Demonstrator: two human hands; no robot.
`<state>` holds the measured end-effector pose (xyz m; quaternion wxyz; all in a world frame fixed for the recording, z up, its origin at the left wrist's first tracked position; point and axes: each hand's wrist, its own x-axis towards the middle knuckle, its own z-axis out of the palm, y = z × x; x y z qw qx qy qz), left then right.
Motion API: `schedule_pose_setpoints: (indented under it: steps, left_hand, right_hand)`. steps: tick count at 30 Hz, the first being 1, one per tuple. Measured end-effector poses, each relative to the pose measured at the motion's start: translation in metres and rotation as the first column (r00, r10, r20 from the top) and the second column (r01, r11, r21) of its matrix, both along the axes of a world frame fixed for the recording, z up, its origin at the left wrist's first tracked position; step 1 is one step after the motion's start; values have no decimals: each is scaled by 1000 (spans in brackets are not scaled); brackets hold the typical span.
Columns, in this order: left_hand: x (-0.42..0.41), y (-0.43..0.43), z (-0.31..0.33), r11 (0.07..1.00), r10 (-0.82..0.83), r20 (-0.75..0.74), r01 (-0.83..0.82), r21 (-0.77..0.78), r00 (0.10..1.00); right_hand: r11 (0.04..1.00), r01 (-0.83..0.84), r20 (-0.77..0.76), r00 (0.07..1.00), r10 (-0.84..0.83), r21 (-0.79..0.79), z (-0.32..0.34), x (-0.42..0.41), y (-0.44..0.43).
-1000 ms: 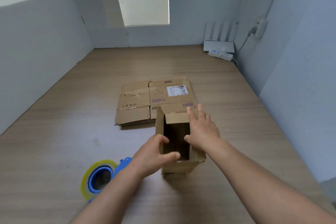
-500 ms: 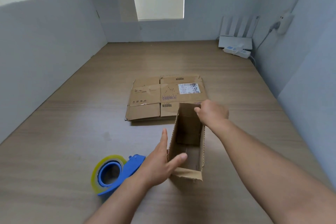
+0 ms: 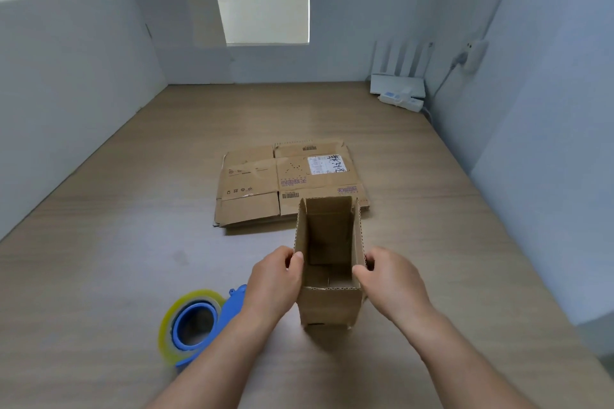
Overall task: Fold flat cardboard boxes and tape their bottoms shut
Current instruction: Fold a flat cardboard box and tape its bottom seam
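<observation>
Grip on the small box [image 3: 329,307] comes from both sides, left hand [image 3: 272,282] and right hand [image 3: 395,282] each curled over a wall, probably squaring it upright.

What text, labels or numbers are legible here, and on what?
"天猫国际": purple print, upside down, twice on the flat cardboard stack.
The white shipping label on that stack: print too small, black handwriting illegible.
The barcodes on the stack: digits too small to read.
The folded box and the tape dispenser: no text visible.
</observation>
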<state>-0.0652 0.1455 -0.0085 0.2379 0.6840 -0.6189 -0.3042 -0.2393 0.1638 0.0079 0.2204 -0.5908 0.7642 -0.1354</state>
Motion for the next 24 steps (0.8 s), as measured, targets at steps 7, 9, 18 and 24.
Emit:
schedule_pose_setpoints:
  steps: [7, 9, 18, 24]
  left_hand:
    - [14, 17, 12, 989, 70, -138, -86, -120, 988]
    - [19, 27, 18, 985, 97, -180, -120, -123, 979]
    - [36, 99, 37, 869, 415, -197, -451, -202, 888]
    - [40, 174, 48, 703, 660, -105, -661, -262, 744]
  right_hand:
    - [956, 49, 32, 999, -41, -290, 10, 15, 18]
    - [935, -6, 15, 1000, 13, -354, 14, 19, 20]
    - [790, -268, 41, 937, 346, -551, 30, 41, 29]
    - [688, -458, 117, 780, 614, -562, 29, 65, 58]
